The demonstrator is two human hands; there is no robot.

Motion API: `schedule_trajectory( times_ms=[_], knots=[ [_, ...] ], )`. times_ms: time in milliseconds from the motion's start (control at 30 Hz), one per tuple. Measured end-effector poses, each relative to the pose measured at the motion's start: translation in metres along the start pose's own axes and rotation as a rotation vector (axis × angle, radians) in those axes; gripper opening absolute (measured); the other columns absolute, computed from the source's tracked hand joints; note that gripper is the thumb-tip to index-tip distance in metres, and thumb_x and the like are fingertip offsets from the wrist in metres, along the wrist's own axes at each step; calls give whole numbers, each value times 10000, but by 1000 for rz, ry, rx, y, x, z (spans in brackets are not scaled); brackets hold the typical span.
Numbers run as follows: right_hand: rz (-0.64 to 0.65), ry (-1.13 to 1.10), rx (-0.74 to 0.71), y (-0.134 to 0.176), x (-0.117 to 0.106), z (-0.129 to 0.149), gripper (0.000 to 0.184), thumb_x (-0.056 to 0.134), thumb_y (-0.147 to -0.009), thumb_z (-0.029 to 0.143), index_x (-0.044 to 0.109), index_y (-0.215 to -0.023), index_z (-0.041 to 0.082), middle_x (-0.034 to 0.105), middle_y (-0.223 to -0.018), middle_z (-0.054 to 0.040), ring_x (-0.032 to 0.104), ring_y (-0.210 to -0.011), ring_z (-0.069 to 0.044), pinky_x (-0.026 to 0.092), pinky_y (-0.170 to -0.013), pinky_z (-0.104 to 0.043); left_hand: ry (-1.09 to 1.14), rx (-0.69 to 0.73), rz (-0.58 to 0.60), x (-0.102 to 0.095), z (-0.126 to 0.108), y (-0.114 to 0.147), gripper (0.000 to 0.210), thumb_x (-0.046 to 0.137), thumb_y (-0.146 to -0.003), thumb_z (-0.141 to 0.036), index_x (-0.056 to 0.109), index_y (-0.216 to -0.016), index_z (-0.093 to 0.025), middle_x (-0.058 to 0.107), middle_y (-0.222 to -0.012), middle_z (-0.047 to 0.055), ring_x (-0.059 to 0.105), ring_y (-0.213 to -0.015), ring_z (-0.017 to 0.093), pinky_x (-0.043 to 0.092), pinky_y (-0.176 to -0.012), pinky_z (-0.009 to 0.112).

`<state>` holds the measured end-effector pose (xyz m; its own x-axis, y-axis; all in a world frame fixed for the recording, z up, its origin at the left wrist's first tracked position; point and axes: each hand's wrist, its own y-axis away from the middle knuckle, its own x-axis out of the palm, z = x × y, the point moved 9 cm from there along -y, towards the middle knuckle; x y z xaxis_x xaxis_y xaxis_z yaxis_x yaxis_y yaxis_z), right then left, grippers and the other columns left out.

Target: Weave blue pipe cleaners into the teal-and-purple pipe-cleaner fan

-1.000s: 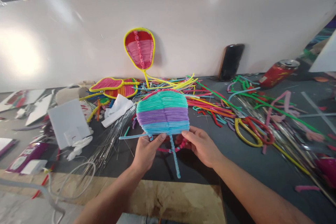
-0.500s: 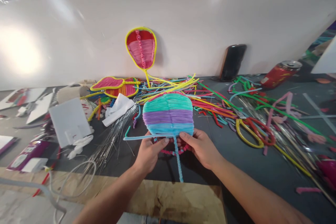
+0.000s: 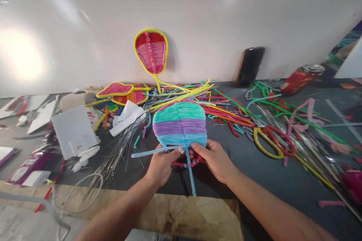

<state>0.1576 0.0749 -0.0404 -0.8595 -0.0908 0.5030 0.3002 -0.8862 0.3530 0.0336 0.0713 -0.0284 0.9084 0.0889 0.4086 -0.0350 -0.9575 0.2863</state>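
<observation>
Between both hands is a fan made of pipe cleaners [image 3: 180,125], banded green, purple and light blue, with a twisted blue stem [image 3: 191,175] pointing down toward me. My left hand [image 3: 162,163] pinches its lower left edge, the thumb near the base of the stem. A loose light blue pipe cleaner end [image 3: 147,153] sticks out leftward over that hand. My right hand [image 3: 212,158] grips the lower right edge, thumb on the blue band and fingers behind. A pink beaded string [image 3: 181,164] shows beneath the fan, partly hidden by the hands.
A yellow-rimmed pink fan [image 3: 152,52] leans on the white board. Loose pipe cleaners [image 3: 192,94] lie behind my hands. Scissors [image 3: 268,143], a phone [image 3: 250,67] and a red can [image 3: 302,79] are at right. White paper [image 3: 74,131] and a cable [image 3: 85,192] sit at left.
The loose blue pipe cleaner end now tilts down further to the left, and its attached side has risen slightly. My hands keep their grip on the fan.
</observation>
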Motion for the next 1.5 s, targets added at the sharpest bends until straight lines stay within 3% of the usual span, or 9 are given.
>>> schedule_trajectory(
  times_ms=[200, 433, 633, 800, 933, 1067, 1500],
  knots=[
    [4, 41, -27, 0, 0, 1, 299, 757, -657, 424, 651, -716, 151, 653, -635, -3, 584, -582, -120, 463, -570, -259, -8, -66, 67, 5, 7, 1, 206, 764, -680, -216, 692, -846, -116, 729, -784, 78, 687, -730, 227, 559, -714, 367],
    [18, 89, -65, 1, 5, 3, 298, 728, -688, 434, 649, -723, 148, 650, -636, -10, 584, -593, -127, 481, -585, -273, -60, -61, 56, 3, 3, 1, 190, 775, -663, -225, 691, -790, -112, 730, -745, 71, 686, -687, 224, 559, -703, 363],
    [67, 204, -161, 6, 8, 12, 305, 655, -768, 452, 639, -716, 151, 617, -643, -8, 553, -614, -127, 473, -613, -283, -80, 63, -10, -6, -5, 0, 239, 790, -640, -176, 679, -849, -141, 737, -838, 45, 683, -766, 202, 529, -805, 351],
    [154, 144, -96, 6, 13, 4, 310, 687, -740, 454, 646, -878, 179, 614, -736, 2, 542, -648, -121, 465, -621, -272, -100, 143, -27, -4, -16, 2, 254, 779, -654, -171, 680, -886, -143, 738, -887, 49, 679, -824, 211, 515, -850, 363],
    [116, 126, -71, 5, 15, 1, 284, 771, -648, 385, 661, -806, 176, 601, -670, 23, 512, -601, -103, 440, -622, -271, -116, 173, -34, -3, -18, 4, 252, 777, -654, -172, 677, -883, -139, 736, -871, 47, 678, -821, 213, 521, -826, 348],
    [70, 116, -80, 3, 12, 2, 232, 751, -663, 369, 665, -717, 160, 610, -661, 10, 506, -599, -111, 422, -615, -277, -119, 163, -22, 0, -17, 5, 261, 781, -645, -174, 672, -880, -138, 737, -858, 46, 681, -812, 214, 526, -813, 342],
    [90, 193, -124, 4, 10, 6, 229, 698, -723, 394, 677, -772, 172, 649, -737, -5, 562, -704, -151, 450, -704, -305, -59, 110, -40, -5, -9, 1, 265, 788, -641, -220, 685, -874, -148, 738, -873, 54, 681, -826, 222, 517, -843, 373]
  ],
)
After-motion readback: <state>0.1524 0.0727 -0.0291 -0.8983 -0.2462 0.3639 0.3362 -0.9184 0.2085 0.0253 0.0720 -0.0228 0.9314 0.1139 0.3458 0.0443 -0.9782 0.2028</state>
